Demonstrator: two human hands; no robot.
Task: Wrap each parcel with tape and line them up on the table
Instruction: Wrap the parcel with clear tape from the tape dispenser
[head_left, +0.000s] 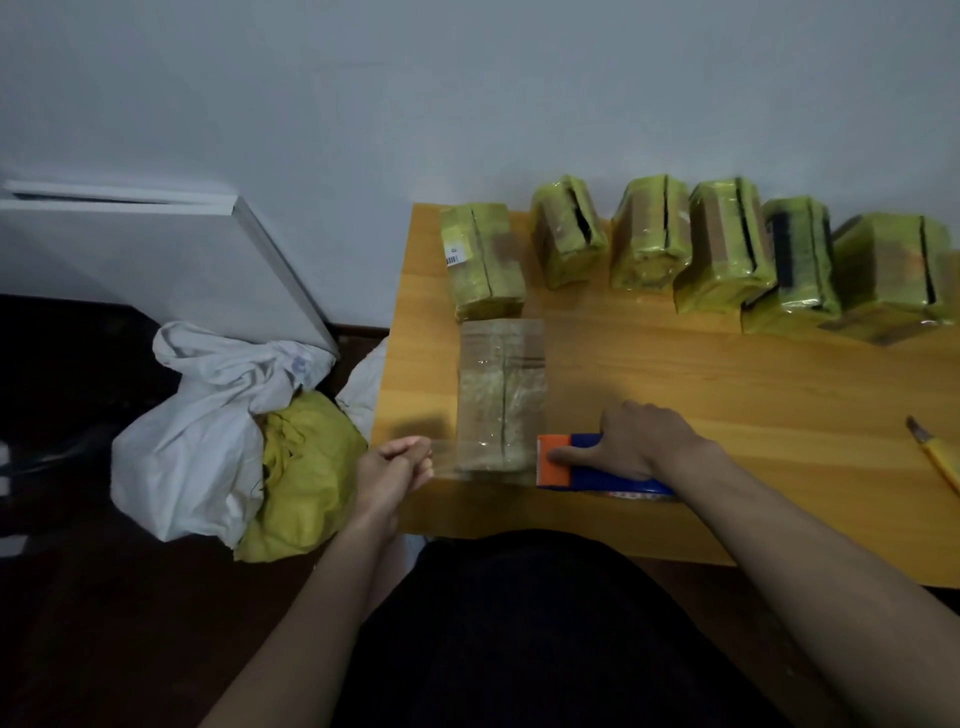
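Head view: a boxy cardboard parcel (501, 395), glossy under clear tape (444, 452), lies on the wooden table (675, 395), long axis running away from the person. Left hand (397, 467) pinches the tape's end just left of it; right hand (639, 441) grips the blue-and-orange tape dispenser (558, 462) at its right. Six yellow-wrapped parcels (649, 234) line the wall.
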